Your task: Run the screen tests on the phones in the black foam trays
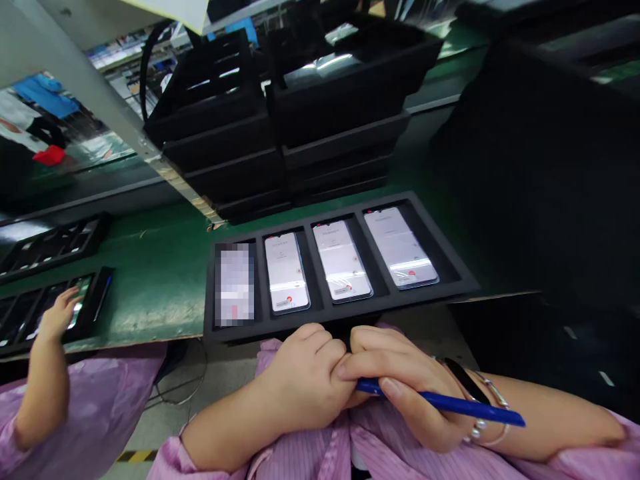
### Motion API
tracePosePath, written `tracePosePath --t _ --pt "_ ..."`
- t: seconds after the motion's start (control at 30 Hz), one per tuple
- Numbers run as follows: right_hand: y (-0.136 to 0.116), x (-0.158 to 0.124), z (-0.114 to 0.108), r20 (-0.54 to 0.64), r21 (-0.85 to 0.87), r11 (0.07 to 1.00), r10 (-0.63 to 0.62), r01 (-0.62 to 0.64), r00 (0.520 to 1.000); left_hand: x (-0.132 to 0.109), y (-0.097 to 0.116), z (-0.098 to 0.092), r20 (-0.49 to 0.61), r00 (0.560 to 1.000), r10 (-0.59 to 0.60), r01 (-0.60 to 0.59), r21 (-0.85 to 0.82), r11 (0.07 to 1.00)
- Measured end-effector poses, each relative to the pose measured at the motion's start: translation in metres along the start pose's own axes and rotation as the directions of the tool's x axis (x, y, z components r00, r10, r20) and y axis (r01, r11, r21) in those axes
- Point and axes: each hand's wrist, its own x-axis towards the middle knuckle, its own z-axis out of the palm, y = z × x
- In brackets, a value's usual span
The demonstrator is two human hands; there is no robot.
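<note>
My right hand [400,380] is closed around a slim blue pen-like stick [465,405], which points out to the right past the wrist. Against it rests my left hand [313,373], curled into a fist; whatever it may hold is hidden. Both hands are in front of a black tray [325,313] with a row of compartments. In the tray lie several phones with lit white screens, among them a left phone [287,273], a middle phone [343,260] and a right phone [400,247]. The leftmost compartment's content [234,283] is pixelated.
Stacked black trays [225,160] stand behind on the green table [145,267]. At the left, a co-worker's hand [57,317] touches a phone in another black tray [103,293]. A pale metal post [120,113] rises at the back left. Dark shapes fill the right side.
</note>
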Motion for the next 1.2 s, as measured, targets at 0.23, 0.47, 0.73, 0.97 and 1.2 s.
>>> tracePosePath --t 0.23,0.47,0.73,0.97,1.2 --pt "0.042 -0.010 -0.004 -0.188 -0.007 0.984 0.175 -0.179 0.967 0.035 -0.059 -0.005 0.158 0.985 -0.066 0.042 0.149 0.988" --pt "0.047 -0.014 -0.024 -0.273 0.001 0.973 0.224 -0.233 0.935 0.084 -0.184 -0.038 0.115 0.733 -0.671 0.558 0.463 0.689" --pt "0.049 -0.042 -0.062 -0.465 -0.403 0.848 0.135 -0.345 0.875 0.026 -0.187 -0.028 0.142 0.750 -0.646 0.578 0.333 0.745" --pt "0.060 -0.007 -0.140 -0.369 -0.733 0.599 0.049 -0.323 0.928 -0.006 -0.154 -0.060 0.202 0.573 -0.794 0.699 0.385 0.602" --pt "0.141 0.096 -0.180 0.006 -0.787 0.614 -0.104 0.068 0.995 0.020 -0.159 -0.037 0.261 0.511 -0.819 0.722 0.386 0.574"
